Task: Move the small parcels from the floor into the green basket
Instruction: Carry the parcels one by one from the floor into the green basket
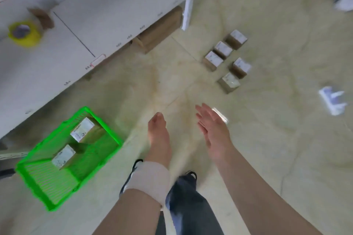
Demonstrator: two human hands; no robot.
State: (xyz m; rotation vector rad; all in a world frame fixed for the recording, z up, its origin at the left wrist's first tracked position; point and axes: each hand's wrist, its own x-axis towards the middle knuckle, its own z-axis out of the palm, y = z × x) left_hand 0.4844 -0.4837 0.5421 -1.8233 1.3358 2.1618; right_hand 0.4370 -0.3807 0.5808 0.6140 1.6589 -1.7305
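Green basket (107, 129) sits lower left, its long axis running diagonally from lower left toward upper right, two small parcels (82, 129) inside. Five more parcels (214, 58) wait on the floor (286, 53), upper right. Left hand (159, 135) curls loosely, empty; right hand (214, 129) has its fingers (202, 112) spread wide, holding nothing.

Bare floor (172, 86) lies between hands and parcels (227, 59).

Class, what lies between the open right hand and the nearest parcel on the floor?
Only bare floor, in the head view, separates the right hand from the nearest parcel.
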